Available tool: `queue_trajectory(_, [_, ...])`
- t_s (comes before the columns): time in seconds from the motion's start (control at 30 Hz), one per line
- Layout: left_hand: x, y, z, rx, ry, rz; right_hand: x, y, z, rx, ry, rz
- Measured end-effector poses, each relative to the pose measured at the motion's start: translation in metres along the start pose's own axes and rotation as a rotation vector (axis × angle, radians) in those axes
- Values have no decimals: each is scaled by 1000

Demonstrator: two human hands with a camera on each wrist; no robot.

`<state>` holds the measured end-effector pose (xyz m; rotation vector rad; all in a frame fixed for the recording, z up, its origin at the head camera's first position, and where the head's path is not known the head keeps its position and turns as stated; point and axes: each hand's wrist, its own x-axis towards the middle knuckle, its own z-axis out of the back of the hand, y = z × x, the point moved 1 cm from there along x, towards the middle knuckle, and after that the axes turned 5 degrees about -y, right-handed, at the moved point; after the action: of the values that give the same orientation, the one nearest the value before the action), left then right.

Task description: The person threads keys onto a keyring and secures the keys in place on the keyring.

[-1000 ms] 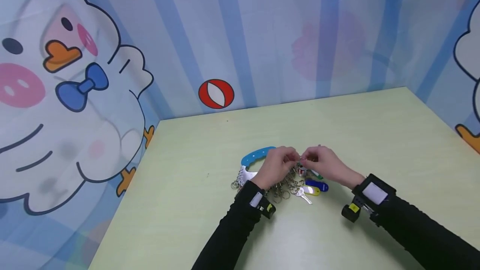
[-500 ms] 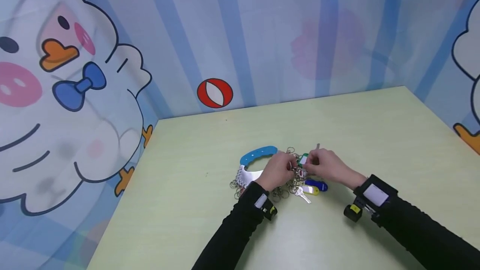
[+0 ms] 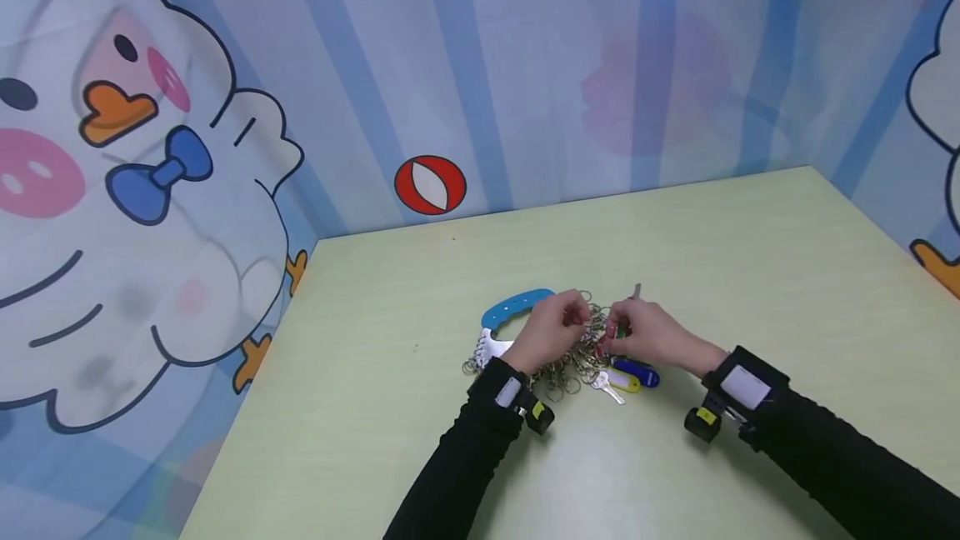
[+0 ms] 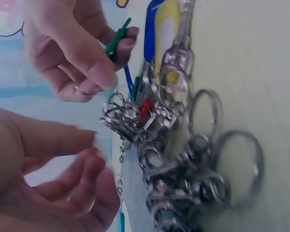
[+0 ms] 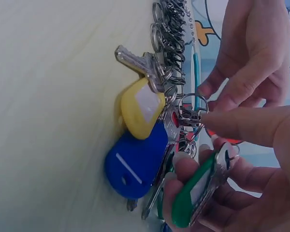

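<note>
My right hand (image 3: 652, 333) holds a green key tag (image 5: 187, 205) with a key against it, the tag lying against the curled fingers. Its index finger and thumb are close to a split ring (image 5: 206, 102) in the right wrist view. My left hand (image 3: 551, 327) is just across from it, thumb and fingers loosely bent near the rings, with nothing showing between them in the left wrist view. Below the hands is a bunch of metal rings and clips (image 4: 171, 193). It belongs to a carrier with a blue curved handle (image 3: 517, 307) and a silver plate (image 3: 491, 348), partly behind my left hand.
A yellow key tag (image 5: 137, 113), a blue key tag (image 5: 135, 159) and a silver key (image 3: 606, 387) lie at the near right of the bunch on the pale table (image 3: 360, 407). A printed cloth wall (image 3: 540, 65) stands behind the table.
The fingertips, close together a second ago, have drawn apart. My left hand has lifted slightly since half a second ago. The green tag now sits lower, mostly behind my right fingers in the head view.
</note>
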<state>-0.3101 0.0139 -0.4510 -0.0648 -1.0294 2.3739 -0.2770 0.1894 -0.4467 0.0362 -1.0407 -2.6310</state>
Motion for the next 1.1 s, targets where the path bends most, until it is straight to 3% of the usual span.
queue_trajectory(0.17, [-1, -1, -5, 135, 80, -59, 2, 2, -2, -43, 13, 28])
queue_trajectory(0.3, [-1, 0, -8, 151, 75, -103, 4, 2, -3, -62, -6, 72])
queue_trajectory(0.57, [0, 3, -4, 3, 29, -54, 2, -1, 0, -41, 54, 120])
queue_trajectory(0.8, [-4, 2, 1, -115, -24, 32, -1, -5, 5, -45, -4, 52])
queue_trajectory(0.97, [-5, -2, 2, -133, -32, 15, 0, -2, 4, -39, -18, 28])
queue_trajectory(1.1, [-6, -3, 1, -155, -15, -1, 2, 2, 0, -38, 6, 83])
